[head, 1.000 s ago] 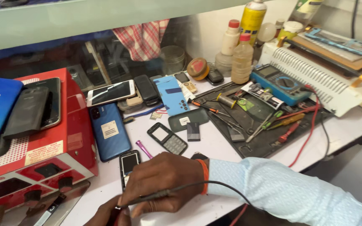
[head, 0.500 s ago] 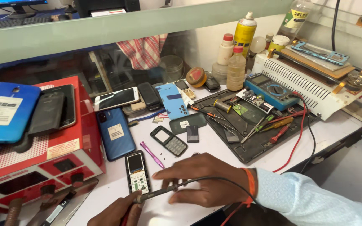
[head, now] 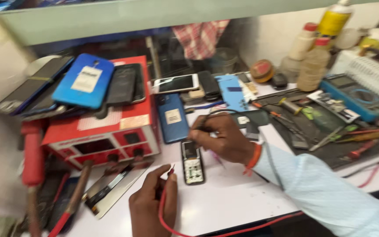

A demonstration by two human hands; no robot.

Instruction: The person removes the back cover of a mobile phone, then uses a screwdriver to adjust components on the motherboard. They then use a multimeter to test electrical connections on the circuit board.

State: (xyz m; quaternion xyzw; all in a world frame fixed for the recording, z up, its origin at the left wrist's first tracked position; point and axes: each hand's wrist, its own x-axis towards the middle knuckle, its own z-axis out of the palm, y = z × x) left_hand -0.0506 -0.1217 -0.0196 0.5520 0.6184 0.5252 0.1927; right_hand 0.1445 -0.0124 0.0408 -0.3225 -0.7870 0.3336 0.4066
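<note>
Small bar phone point(head: 192, 162) lies opened, face up on white bench, just before red power-supply box point(head: 106, 127). Right hand point(head: 224, 137) pinches black probe above phone's top; left hand point(head: 154, 202) pinches red probe point(head: 170, 172) beside its left edge. Step: probing for readings, probably; blurred. Next calls for steady tips on contacts.

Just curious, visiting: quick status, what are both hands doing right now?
Left hand pinches red probe near small phone. Right hand holds black probe above it. Phone flat on white bench. Nothing between.
</note>
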